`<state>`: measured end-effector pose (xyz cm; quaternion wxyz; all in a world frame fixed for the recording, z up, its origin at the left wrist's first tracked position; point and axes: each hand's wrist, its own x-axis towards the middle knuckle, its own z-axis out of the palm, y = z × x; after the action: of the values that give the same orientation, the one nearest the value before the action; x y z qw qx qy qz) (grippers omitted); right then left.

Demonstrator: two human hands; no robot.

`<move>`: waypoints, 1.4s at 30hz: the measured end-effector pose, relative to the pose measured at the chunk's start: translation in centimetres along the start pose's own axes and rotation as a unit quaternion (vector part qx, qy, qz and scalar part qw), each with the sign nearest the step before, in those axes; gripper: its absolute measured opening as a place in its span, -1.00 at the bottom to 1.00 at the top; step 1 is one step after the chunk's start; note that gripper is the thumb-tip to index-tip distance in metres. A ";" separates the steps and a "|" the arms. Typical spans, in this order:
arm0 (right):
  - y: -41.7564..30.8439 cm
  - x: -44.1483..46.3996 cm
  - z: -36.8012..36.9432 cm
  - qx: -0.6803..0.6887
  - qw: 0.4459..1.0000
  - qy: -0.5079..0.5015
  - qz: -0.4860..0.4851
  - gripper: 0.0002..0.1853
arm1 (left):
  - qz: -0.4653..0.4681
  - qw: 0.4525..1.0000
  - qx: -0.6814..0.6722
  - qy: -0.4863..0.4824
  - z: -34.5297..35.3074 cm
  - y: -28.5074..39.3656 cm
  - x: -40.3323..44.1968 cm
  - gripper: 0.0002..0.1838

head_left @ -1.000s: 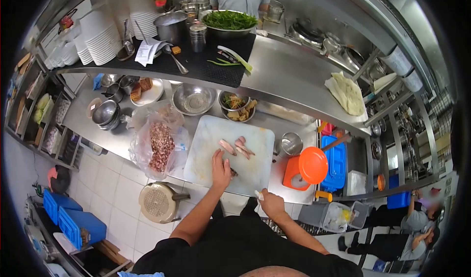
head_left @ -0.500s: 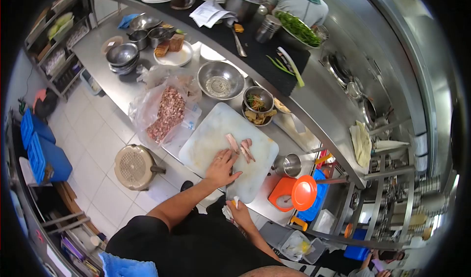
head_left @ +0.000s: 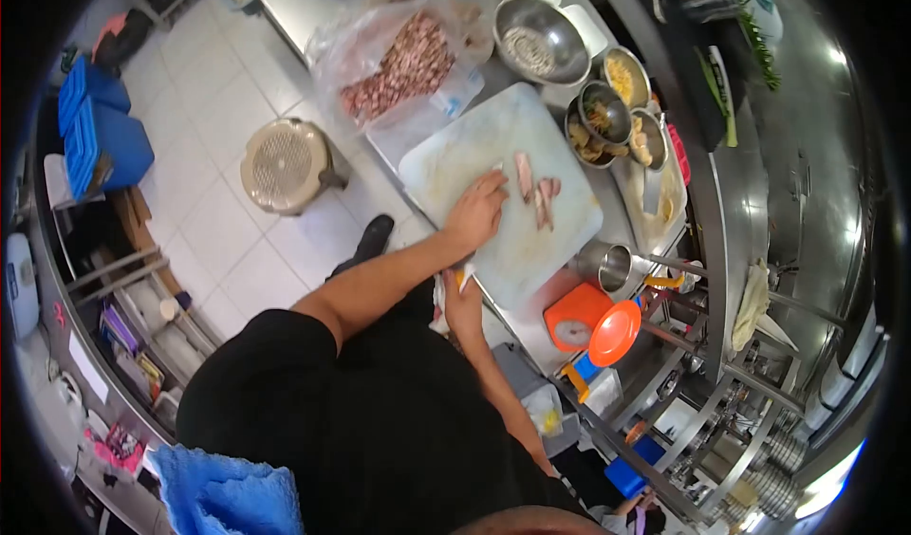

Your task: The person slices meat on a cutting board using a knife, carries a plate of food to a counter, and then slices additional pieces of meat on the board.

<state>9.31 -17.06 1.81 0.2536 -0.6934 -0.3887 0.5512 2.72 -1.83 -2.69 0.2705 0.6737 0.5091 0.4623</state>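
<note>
Two meat portions (head_left: 534, 191): pinkish, slim, uneven, right of centre on the whitish board (head_left: 474, 137).
Left grip (head_left: 476, 214): on board, hold unclear.
Right grip (head_left: 464, 307): closed around a white object (head_left: 464, 273).

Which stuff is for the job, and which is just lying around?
For the job:
white board
meat pieces on it
white-and-yellow thing in the right hand, mostly hidden
probably the bag of chopped meat

Seemingly just around:
stool
blue bins
orange scale

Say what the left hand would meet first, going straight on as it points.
The left hand would probably meet the narrow meat strip on the cutting board first, though depth and exact line are unclear.
</note>
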 end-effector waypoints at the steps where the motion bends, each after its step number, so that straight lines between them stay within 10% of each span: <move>1: 0.4 0.4 0.2 0.011 1.000 -0.011 0.006 -0.68 | -0.006 1.000 -0.014 0.007 -0.1 -0.1 0.2 -0.70; 18: -18.2 3.7 2.4 -0.075 0.983 -0.071 -0.155 -0.69 | 0.146 0.939 0.027 0.312 -17.9 2.0 16.6 -0.82; 28: -9.7 0.9 -5.1 -0.156 0.983 -0.003 -0.097 -0.73 | 0.025 0.912 0.403 0.078 -14.4 -12.6 17.0 -0.40; 42: -4.6 -6.5 -11.8 -0.102 0.990 0.093 -0.004 -0.72 | -0.008 0.880 0.474 -0.005 -12.4 -17.0 22.0 -0.40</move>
<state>18.85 -18.92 12.18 0.2190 -0.7622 -0.4203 0.4409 -14.61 23.15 -3.95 -0.0747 0.7194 0.6717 0.1600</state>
